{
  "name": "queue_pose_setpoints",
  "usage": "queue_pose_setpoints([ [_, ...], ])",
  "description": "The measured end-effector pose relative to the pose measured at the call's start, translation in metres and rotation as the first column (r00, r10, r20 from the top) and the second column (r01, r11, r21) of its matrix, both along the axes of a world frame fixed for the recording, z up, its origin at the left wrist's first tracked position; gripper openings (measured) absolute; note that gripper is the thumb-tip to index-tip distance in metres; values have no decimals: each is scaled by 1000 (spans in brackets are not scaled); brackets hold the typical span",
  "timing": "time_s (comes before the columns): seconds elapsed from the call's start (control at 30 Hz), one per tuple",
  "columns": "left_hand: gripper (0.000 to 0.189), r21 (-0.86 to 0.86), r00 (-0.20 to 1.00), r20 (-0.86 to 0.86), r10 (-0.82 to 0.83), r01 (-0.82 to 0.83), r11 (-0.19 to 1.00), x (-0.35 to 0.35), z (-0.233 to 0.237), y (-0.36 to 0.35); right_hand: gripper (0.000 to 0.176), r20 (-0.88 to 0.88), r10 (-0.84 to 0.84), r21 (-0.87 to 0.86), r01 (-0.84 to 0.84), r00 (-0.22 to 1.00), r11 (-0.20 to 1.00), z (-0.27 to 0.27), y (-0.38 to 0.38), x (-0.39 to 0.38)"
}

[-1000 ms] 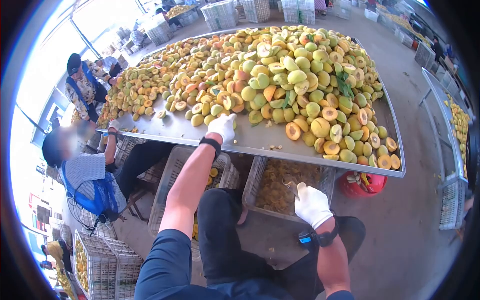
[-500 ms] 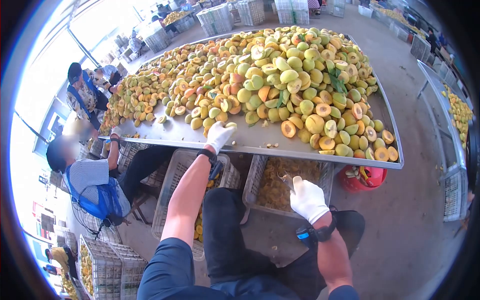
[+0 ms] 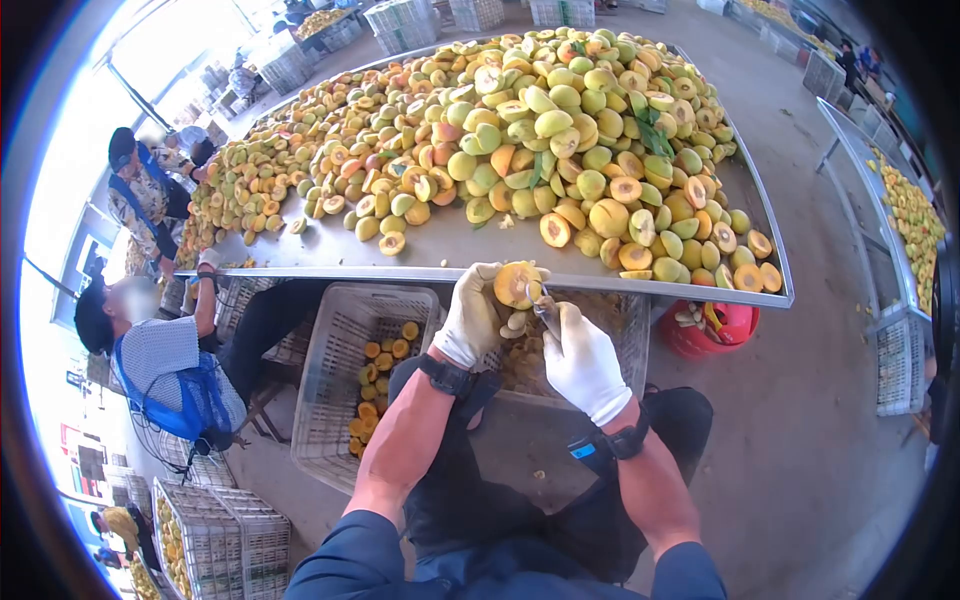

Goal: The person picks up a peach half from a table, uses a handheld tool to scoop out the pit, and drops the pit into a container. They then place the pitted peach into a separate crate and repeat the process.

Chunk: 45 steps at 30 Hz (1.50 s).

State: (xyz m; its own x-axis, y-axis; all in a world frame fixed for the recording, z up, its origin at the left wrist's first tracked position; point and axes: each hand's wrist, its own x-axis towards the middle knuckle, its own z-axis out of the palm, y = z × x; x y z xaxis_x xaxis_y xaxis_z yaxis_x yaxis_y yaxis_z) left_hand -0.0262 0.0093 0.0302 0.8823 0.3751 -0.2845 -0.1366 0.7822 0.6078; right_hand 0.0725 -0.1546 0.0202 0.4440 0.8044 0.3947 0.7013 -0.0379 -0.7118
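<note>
My left hand (image 3: 472, 318), in a white glove, is closed around a halved peach (image 3: 514, 284), its orange cut face turned up. In my gloved right hand (image 3: 585, 362) is a small metal pitting tool (image 3: 547, 313) with a curved tip, which meets the cut face near the middle. Both hands are just off the near edge of the metal table (image 3: 440, 272), over a crate of peach scraps (image 3: 520, 365). A large heap of cut peaches (image 3: 560, 130) covers much of the tabletop.
At my left knee is a white plastic crate (image 3: 325, 400) with several peach halves inside. A red bucket (image 3: 708, 330) stands under the table's right corner. One co-worker (image 3: 180, 370) sits to my left; another (image 3: 145, 190) is farther along. Stacked crates (image 3: 220, 530) stand lower left.
My left hand has come back from the table's edge with a peach half and turned its cut face up. My right hand has moved up and left, bringing the tool to it.
</note>
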Motion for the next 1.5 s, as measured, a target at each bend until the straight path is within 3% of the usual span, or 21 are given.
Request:
queue_pose_setpoints([
  [0.1, 63, 36, 995, 14, -99, 98, 995, 8, -3, -5, 22, 40, -44, -109, 48, 998, 993, -4, 1, 1],
  [0.23, 59, 78, 995, -51, -84, 87, 993, 14, 2, -9, 22, 47, -63, -180, 71, 997, 981, -6, 2, 3],
  [0.7, 47, 252, 980, -131, 149, -113, 961, 17, 10, -18, 22, -56, -68, -256, 51, 996, 965, -12, 14, -7],
  [0.83, 45, 206, 964, -147, 220, -188, 961, 16, 11, -19, 21, -135, -21, -289, -19, 991, 957, -7, 10, -6],
  [0.9, 44, 242, 978, -207, 23, 28, 970, 12, 8, -9, 19, -131, 12, -296, -51, 991, 954, -3, 6, -4],
  [1.0, 46, 379, 949, -314, -31, 155, 912, 12, 9, -5, 18, -134, 65, -314, -104, 989, 944, -7, 2, 1],
  [1.13, 44, 229, 939, -341, 46, 36, 973, 22, 1, -16, 22, -215, 17, -283, -79, 977, 956, -17, 6, 0],
  [1.2, 35, 508, 945, -243, 218, -68, 859, 26, -14, -22, 22, -259, 13, -237, -76, 966, 969, -26, 9, -5],
  [1.3, 30, 495, 937, -204, 284, -152, 856, 25, -15, -26, 23, -333, 32, -195, -102, 942, 976, -26, 8, -9],
  [1.37, 26, 593, 979, -131, 159, -52, 804, 21, -42, -8, 26, -129, 17, -336, -60, 992, 940, -22, 9, -11],
  [1.4, 23, 582, 959, -187, 213, -66, 811, 24, -35, -13, 32, -56, 33, -364, -51, 998, 930, -26, 8, -11],
  [1.47, 16, 505, 931, -305, 201, -21, 863, 23, -21, -17, 29, -40, 53, -257, -62, 998, 965, -44, 9, -8],
  [1.5, 17, 812, 957, -165, 237, -4, 583, 22, -41, -10, 26, -17, 95, -206, -97, 995, 974, -33, 7, -8],
])
